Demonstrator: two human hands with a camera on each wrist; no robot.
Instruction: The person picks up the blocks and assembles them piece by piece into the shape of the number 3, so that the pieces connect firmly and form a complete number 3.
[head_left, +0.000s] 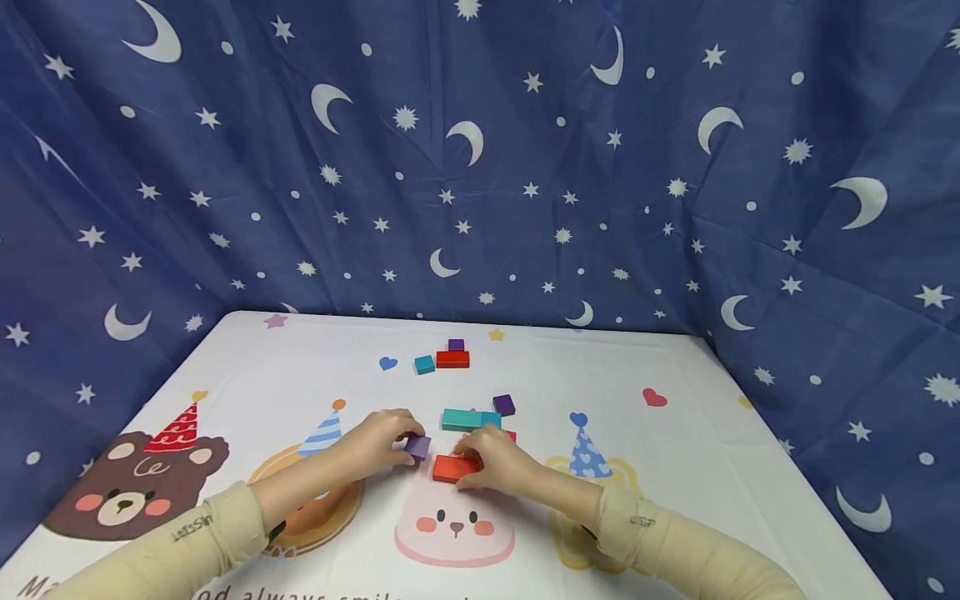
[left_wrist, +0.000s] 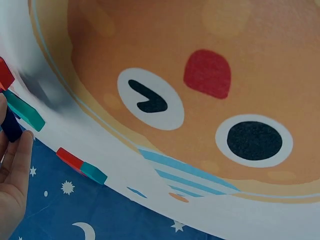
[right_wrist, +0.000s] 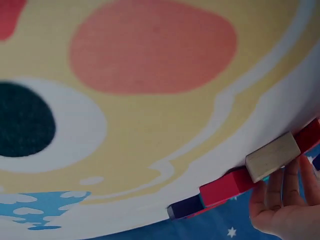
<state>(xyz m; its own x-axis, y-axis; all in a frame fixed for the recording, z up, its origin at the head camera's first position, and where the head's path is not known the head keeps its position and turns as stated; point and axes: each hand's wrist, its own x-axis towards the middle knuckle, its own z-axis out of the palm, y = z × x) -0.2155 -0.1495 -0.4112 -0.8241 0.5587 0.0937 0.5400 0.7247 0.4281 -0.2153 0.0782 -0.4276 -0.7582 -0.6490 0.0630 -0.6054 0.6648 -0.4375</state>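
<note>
The block arranging looks partway along; a teal block [head_left: 461, 419] and a blue block [head_left: 491, 418] already lie end to end just beyond the right hand [head_left: 501, 461], and farther back a long red block [head_left: 453, 360] lies with a small purple block [head_left: 456, 344] right behind it and a small teal block [head_left: 424, 364] just beside its left end; what seems left to settle is the two blocks in hand, and perhaps a dark purple block [head_left: 504, 405] near the blue one; the left hand [head_left: 381, 440] pinches a violet block [head_left: 417, 447] between thumb and fingertips, closed to the block's width; the right hand's thumb and fingers bend round the right end of an orange-red block [head_left: 448, 469], nearer the person than the teal block and apart from the violet one; the right wrist view shows a beige block [right_wrist: 272, 157] by the right fingers, probably hidden by that hand in the head view; no container shows, the far blocks lying directly on the tablecloth [head_left: 592, 375].
</note>
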